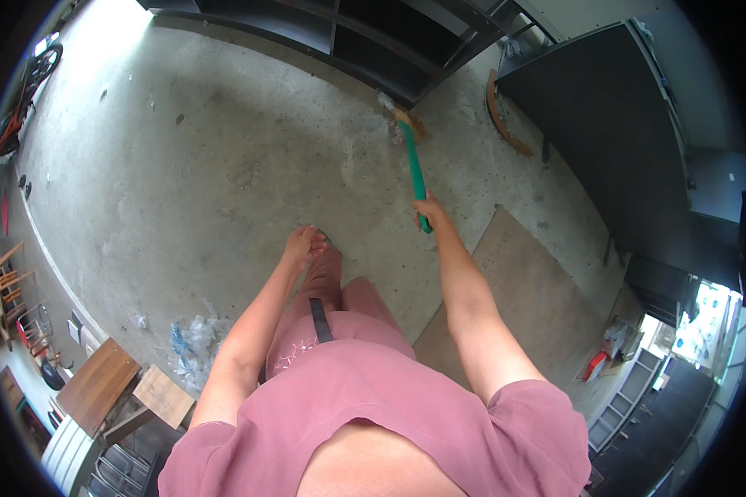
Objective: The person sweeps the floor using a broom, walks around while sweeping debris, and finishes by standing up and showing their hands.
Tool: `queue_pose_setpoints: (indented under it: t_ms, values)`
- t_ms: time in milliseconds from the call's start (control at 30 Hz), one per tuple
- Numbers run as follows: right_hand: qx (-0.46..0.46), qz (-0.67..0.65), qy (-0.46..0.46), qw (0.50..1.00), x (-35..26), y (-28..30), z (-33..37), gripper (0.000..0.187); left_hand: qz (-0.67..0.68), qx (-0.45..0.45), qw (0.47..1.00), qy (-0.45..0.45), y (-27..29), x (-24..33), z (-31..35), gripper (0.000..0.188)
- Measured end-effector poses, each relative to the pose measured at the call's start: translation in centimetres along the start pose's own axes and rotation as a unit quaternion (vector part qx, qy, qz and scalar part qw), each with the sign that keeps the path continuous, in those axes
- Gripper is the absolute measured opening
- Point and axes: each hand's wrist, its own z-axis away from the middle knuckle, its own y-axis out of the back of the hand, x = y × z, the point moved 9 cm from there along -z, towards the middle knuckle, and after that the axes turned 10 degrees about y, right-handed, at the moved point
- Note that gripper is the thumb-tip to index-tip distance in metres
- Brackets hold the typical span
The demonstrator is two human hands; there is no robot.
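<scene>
My right hand is wrapped round the green handle of a broom, near its end. The broom slants away from me, and its brownish bristles rest on the concrete floor by the corner of a dark shelf unit. Some pale debris lies against the bristles, too blurred to make out. My left hand hangs in front of my leg with its fingers loosely bent and partly apart. Nothing shows in it.
A curved brown strip lies near a large dark cabinet at the far right. A flat brown board lies to my right. Crumpled plastic and wooden boards are at the near left. A bicycle stands far left.
</scene>
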Motion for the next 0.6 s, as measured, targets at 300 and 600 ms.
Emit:
queue_pose_setpoints:
  t_ms: [300,600]
  values:
    - [-0.186,-0.076,-0.020,0.979,3.0,4.0,12.5,0.061,0.014,0.005,0.997,0.074,-5.0,-0.2,-3.1,0.022]
    - [-0.145,0.091,0.126,0.977,-3.9,13.8,-1.3,0.069,-0.017,0.074,0.996,0.044,-13.9,0.2,-7.7,0.019]
